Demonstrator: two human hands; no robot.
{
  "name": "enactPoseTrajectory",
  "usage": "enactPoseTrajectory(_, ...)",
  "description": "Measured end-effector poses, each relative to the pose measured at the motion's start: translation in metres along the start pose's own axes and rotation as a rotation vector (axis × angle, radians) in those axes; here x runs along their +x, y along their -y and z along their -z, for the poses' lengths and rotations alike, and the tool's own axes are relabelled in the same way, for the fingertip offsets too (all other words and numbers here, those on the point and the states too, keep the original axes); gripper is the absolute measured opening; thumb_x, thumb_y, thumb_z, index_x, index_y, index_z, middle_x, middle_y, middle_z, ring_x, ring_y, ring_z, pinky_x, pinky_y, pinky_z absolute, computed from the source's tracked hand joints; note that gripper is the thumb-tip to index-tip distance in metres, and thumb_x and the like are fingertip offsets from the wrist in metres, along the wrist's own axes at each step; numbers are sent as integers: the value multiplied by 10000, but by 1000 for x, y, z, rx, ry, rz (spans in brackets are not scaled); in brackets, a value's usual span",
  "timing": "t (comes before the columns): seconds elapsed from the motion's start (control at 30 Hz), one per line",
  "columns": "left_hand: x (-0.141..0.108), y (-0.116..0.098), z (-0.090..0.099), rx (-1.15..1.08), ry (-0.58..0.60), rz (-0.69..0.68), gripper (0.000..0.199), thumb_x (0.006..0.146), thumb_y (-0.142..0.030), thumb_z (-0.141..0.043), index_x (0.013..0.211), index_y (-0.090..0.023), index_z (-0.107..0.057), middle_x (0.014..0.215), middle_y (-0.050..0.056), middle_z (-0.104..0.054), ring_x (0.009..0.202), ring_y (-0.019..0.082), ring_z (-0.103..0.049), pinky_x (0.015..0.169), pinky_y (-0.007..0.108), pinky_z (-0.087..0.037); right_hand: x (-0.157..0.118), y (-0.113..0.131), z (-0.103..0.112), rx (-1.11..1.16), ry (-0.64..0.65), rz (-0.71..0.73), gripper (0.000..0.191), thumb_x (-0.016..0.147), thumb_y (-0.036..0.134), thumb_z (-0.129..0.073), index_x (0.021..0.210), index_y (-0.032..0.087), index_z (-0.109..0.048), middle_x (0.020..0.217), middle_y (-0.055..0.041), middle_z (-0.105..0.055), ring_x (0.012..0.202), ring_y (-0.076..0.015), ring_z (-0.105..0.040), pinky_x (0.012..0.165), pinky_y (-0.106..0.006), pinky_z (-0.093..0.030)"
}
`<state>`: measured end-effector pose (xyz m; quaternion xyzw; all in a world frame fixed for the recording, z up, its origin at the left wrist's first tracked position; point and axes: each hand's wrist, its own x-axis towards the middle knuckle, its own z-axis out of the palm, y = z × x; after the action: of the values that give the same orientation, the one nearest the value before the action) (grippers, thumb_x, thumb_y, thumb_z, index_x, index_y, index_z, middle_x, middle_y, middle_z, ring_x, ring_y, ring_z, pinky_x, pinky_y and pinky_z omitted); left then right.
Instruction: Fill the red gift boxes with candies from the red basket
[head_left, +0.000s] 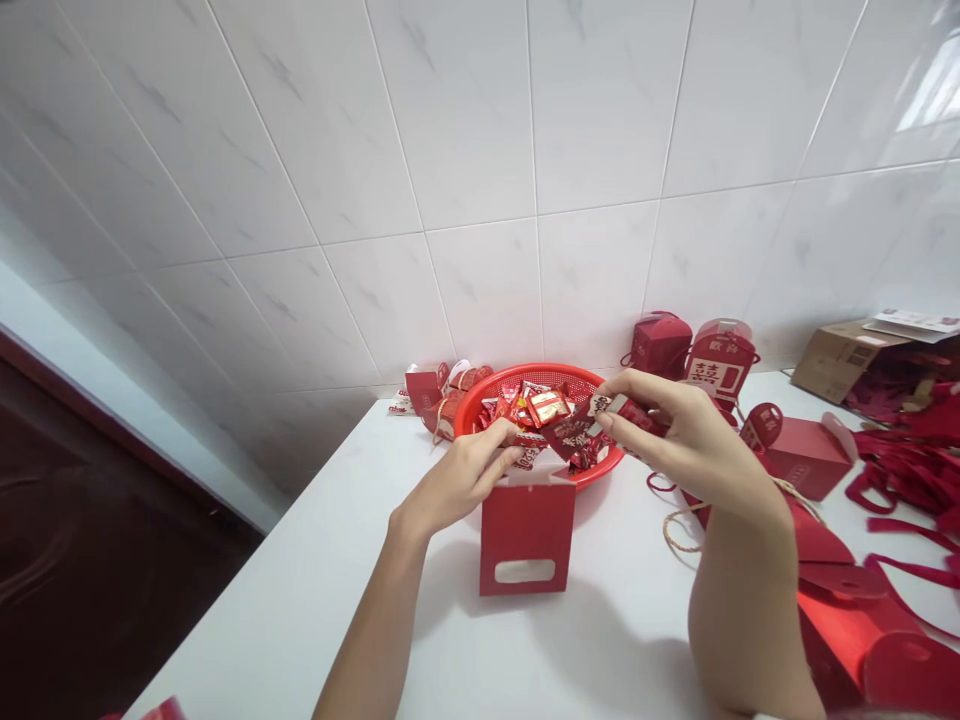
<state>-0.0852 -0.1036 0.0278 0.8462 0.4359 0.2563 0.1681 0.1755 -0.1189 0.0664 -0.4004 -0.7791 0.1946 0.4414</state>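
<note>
A red paper box (527, 535) with a pale oval window stands on the white table, its top open. Behind it is a red plastic basket (577, 378) of wrapped sweets (549, 404). My left hand (466, 475) is above the box's upper left, at the near rim of the basket, its fingers closed on a small white and red packet (527, 455). Over the basket's right side, my right hand (679, 440) pinches small red and white packets (634, 413) between thumb and fingers.
More red boxes (810, 455) and ribbons (911, 480) lie to the right, with a brown carton (847, 365) by the tiled wall. A few small boxes (426, 388) stand left of the basket. The table's left edge slants toward a dark door.
</note>
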Motion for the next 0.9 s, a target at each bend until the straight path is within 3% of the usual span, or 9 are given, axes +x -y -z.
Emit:
enactPoseTrajectory(0.07,0,0,0,-24,-28,4,236,1032,-364,-371,939,-213,-527,807,-14,-606,658,130,-543,635,252,-426,-1,1,0,-1,-1,-1,138,914,312,-577,926,190,-641,726,-4,-622,574,-112,-472,512,-229,-372)
enactPoseTrajectory(0.3,3,5,-6,-208,102,47,113,934,-232,-526,1046,-229,-540,1013,24,-663,904,174,-657,823,312,-540,0,2,-2,-8,42,3,142,908,313,-581,925,189,-650,649,13,-555,555,-112,-446,506,-232,-355)
enactPoseTrajectory(0.43,3,9,-4,-196,138,2,125,888,-149,-500,825,-203,-593,926,26,-638,819,152,-610,777,289,-529,1,1,-7,-29,74,11,122,910,280,-565,945,198,-648,613,34,-498,546,-109,-415,513,-233,-341)
enactPoseTrajectory(0.53,0,9,3,-159,169,1,193,893,-193,-532,789,-206,-694,994,48,-674,855,167,-627,771,292,-512,3,0,-13,-47,94,25,107,912,257,-553,929,199,-641,626,30,-515,552,-110,-424,524,-234,-347)
enactPoseTrajectory(0.6,-2,8,8,-157,191,43,154,880,-270,-613,915,-239,-760,1083,55,-694,936,197,-644,823,313,-512,4,0,-17,-53,113,38,97,912,241,-547,926,201,-634,653,25,-543,558,-107,-438,533,-230,-354)
enactPoseTrajectory(0.7,-5,6,14,-159,236,126,294,807,-369,-737,1084,-275,-759,1172,54,-697,1032,234,-636,879,327,-504,6,2,-24,-69,143,59,85,903,203,-546,939,203,-623,665,31,-551,560,-103,-447,550,-228,-354)
enactPoseTrajectory(0.9,-6,4,17,-194,302,86,268,832,-418,-705,1042,-262,-765,1022,28,-711,937,213,-631,813,291,-493,10,10,-40,-106,243,108,126,877,114,-496,868,200,-587,736,7,-587,632,-125,-472,597,-247,-334)
